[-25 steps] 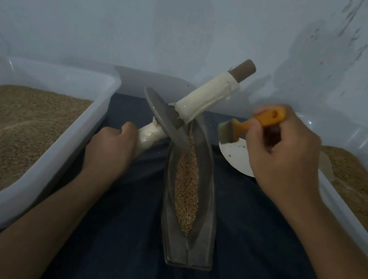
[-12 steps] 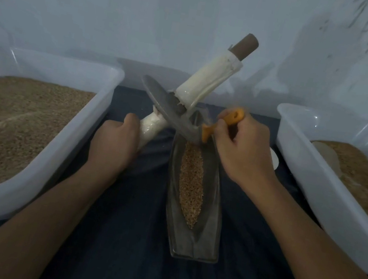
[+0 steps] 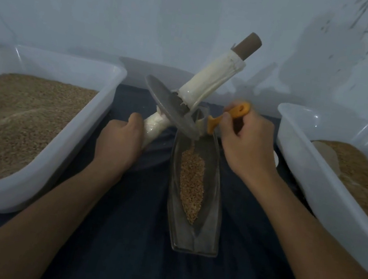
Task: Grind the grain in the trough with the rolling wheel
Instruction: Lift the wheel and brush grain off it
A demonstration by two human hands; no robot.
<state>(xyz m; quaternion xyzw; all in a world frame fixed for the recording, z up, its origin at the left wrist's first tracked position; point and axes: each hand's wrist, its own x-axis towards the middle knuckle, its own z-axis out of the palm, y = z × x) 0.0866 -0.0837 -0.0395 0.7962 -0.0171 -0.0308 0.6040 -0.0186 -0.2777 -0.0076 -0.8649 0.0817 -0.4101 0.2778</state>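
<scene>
Gripping wheel [image 3: 171, 111] axle, left hand [image 3: 118, 144]; pinching orange scraper [image 3: 227, 116], right hand [image 3: 247, 147]. Tilted over far trough [image 3: 197, 185] end, above grain [image 3: 191, 184]. Likely heavy, rigid disc; best held by both wrapped axle ends.

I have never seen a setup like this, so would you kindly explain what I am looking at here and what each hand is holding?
This is a single picture from a camera worn on a person's head, looking down at their two bare hands; there is no machine. On a dark cloth lies a narrow boat-shaped metal trough with a strip of grain along its middle. The left hand grips one end of a white-wrapped axle that runs through a metal wheel; the wheel is tilted, its lower edge over the far end of the trough. The right hand holds an orange-handled scraper beside the wheel. White tubs of grain stand on either side: the left tub and the right tub.
</scene>
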